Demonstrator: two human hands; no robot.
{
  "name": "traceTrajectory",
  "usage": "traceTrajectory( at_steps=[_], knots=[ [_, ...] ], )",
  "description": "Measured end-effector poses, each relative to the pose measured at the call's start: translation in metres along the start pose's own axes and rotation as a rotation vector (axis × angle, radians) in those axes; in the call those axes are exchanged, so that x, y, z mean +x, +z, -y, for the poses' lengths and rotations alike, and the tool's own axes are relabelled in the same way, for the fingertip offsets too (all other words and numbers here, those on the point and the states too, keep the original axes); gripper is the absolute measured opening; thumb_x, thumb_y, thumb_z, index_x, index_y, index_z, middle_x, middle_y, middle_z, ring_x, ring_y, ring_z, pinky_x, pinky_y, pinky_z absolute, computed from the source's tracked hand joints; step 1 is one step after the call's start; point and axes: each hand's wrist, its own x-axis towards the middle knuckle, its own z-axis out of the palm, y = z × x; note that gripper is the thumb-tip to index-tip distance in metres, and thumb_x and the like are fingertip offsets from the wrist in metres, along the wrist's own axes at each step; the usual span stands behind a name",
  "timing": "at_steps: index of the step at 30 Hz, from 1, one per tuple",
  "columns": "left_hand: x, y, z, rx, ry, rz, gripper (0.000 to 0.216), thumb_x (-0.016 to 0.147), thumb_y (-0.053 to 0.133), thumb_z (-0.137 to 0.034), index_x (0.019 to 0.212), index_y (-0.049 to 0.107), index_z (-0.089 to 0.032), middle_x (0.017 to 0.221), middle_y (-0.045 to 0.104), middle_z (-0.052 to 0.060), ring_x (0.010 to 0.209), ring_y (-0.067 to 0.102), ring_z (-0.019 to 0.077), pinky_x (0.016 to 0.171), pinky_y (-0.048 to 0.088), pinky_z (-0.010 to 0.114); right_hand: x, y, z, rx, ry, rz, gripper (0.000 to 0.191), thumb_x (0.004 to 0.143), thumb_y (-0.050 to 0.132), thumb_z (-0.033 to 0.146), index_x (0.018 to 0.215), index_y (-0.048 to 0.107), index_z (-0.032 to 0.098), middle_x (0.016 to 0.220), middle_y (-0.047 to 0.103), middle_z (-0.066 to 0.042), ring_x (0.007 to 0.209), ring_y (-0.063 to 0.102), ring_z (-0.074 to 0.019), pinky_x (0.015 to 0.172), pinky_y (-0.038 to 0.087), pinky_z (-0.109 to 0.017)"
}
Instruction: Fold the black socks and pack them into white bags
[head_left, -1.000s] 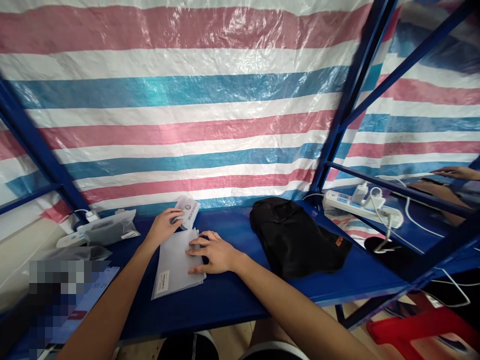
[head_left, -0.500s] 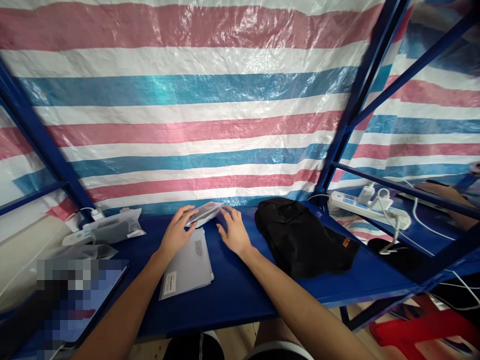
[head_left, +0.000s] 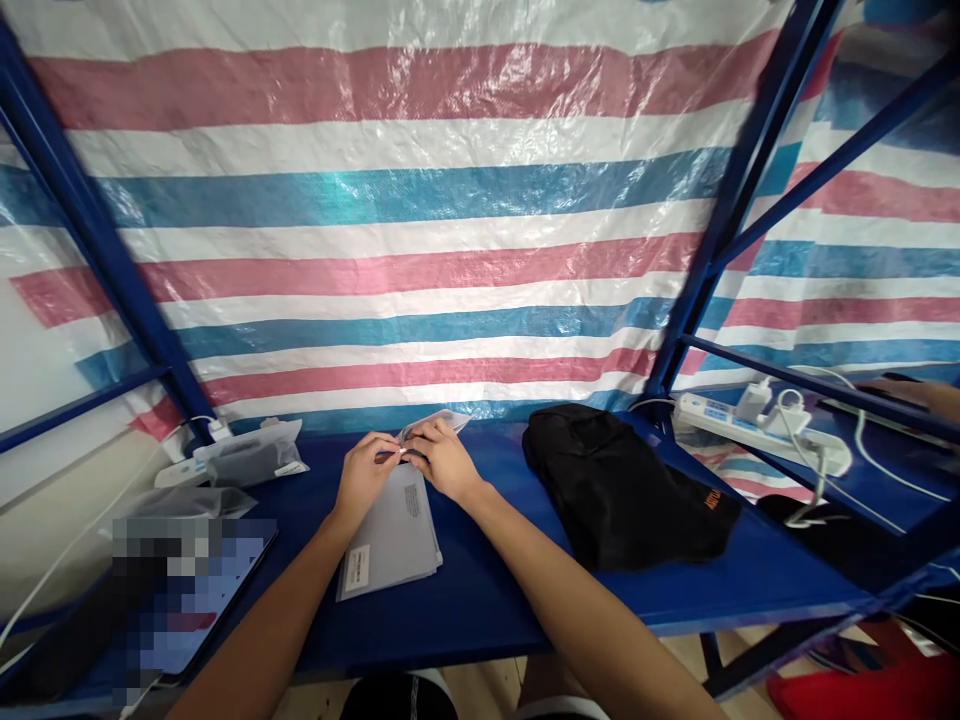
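Observation:
My left hand [head_left: 366,470] and my right hand [head_left: 444,460] meet at the back of the blue desk, fingertips pinched together. They hold the near edge of a clear plastic packet [head_left: 453,417], whose far part sticks out behind my right fingers. A dark strip shows at the fingertips; what it is I cannot tell. Most of the packet is hidden by my hands. Just below them lies a frosted zip pouch [head_left: 394,540], flat on the desk, with a white label at its lower left and small print near the top.
A black cloth bag [head_left: 622,490] lies at the right. On the left are a tablet-like device [head_left: 217,590], partly blurred out, and plastic bags [head_left: 259,450]. Beyond the frame bar, a power strip [head_left: 765,430] carries plugs and white cables. A red stool [head_left: 870,690] stands below right.
My hands have come together and their fingers have closed on the packet's near edge; before, they were apart at its two sides. The view has shifted slightly left.

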Motion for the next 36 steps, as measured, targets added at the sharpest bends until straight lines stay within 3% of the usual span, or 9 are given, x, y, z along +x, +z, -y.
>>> traceTrajectory(
  at_steps=[6,9,12,16,19,25,29,32,36],
  knots=[
    [0.0,-0.003,0.005,-0.036,0.013,0.159,0.018,0.096,0.069,-0.038,0.091,0.083,-0.028,0.108,0.08,0.005,0.097,0.077,0.0235,0.086,0.068,0.039,-0.011,0.005,-0.006,-0.101,-0.052,0.069,0.035,0.114,0.046,0.041,0.126,0.075,0.025,0.118,0.071,-0.011,0.114,0.053,-0.0309,0.101,0.045,-0.048],
    [0.003,-0.001,-0.001,-0.028,0.048,0.165,0.019,0.097,0.068,-0.039,0.091,0.083,-0.028,0.107,0.08,0.005,0.098,0.077,0.0238,0.09,0.066,0.039,-0.015,-0.003,-0.01,-0.138,-0.066,0.061,0.035,0.115,0.043,0.038,0.122,0.075,0.024,0.117,0.07,-0.011,0.113,0.052,-0.0309,0.102,0.044,-0.049],
    [0.006,-0.008,-0.002,0.003,0.048,0.098,0.021,0.1,0.065,-0.039,0.093,0.081,-0.027,0.108,0.08,0.005,0.101,0.076,0.0228,0.09,0.065,0.037,-0.02,-0.015,-0.022,-0.14,0.004,-0.022,0.033,0.115,0.044,0.036,0.12,0.075,0.024,0.122,0.067,-0.012,0.116,0.052,-0.0307,0.105,0.044,-0.049],
    [0.009,-0.027,0.007,0.036,-0.062,-0.092,0.022,0.101,0.064,-0.04,0.097,0.079,-0.025,0.111,0.079,0.005,0.097,0.076,0.0207,0.091,0.065,0.035,-0.032,-0.029,-0.047,-0.124,0.234,-0.181,0.028,0.113,0.048,0.032,0.12,0.073,0.023,0.124,0.063,-0.013,0.116,0.054,-0.0313,0.105,0.047,-0.05],
    [0.007,-0.034,0.012,0.012,-0.148,-0.174,0.025,0.1,0.064,-0.044,0.1,0.078,-0.023,0.112,0.079,0.006,0.093,0.077,0.0203,0.09,0.066,0.035,-0.039,-0.03,-0.053,-0.028,0.253,-0.215,0.026,0.111,0.048,0.028,0.121,0.071,0.021,0.126,0.061,-0.014,0.12,0.058,-0.03,0.108,0.05,-0.049],
    [0.002,-0.023,0.004,-0.081,-0.134,-0.076,0.029,0.101,0.064,-0.049,0.105,0.08,-0.025,0.115,0.078,0.006,0.085,0.078,0.0196,0.082,0.069,0.036,-0.035,-0.017,-0.025,0.112,0.131,-0.102,0.036,0.11,0.05,0.028,0.144,0.064,0.027,0.156,0.05,-0.012,0.134,0.06,-0.0268,0.114,0.053,-0.045],
    [0.001,-0.016,-0.005,-0.061,-0.048,0.029,0.028,0.103,0.061,-0.045,0.106,0.082,-0.028,0.118,0.078,0.006,0.094,0.078,0.0219,0.085,0.068,0.038,-0.032,-0.005,-0.025,0.013,0.141,-0.063,0.051,0.105,0.062,0.03,0.156,0.056,0.028,0.17,0.036,-0.013,0.152,0.044,-0.0325,0.121,0.048,-0.052],
    [0.0,-0.011,-0.015,-0.057,0.087,0.139,0.027,0.105,0.06,-0.043,0.106,0.083,-0.029,0.12,0.078,0.006,0.113,0.075,0.0259,0.101,0.064,0.044,-0.03,0.001,-0.034,-0.031,0.239,-0.036,0.077,0.091,0.08,0.029,0.162,0.049,0.025,0.166,0.044,-0.015,0.15,0.043,-0.0371,0.116,0.052,-0.055],
    [0.0,-0.007,-0.021,-0.095,0.088,0.082,0.028,0.105,0.063,-0.045,0.122,0.078,-0.03,0.133,0.075,0.006,0.121,0.074,0.0271,0.111,0.061,0.049,-0.028,0.001,-0.045,0.041,0.362,-0.153,0.065,0.089,0.075,0.018,0.151,0.059,0.026,0.155,0.058,-0.012,0.141,0.054,-0.032,0.114,0.054,-0.051]
  ],
)
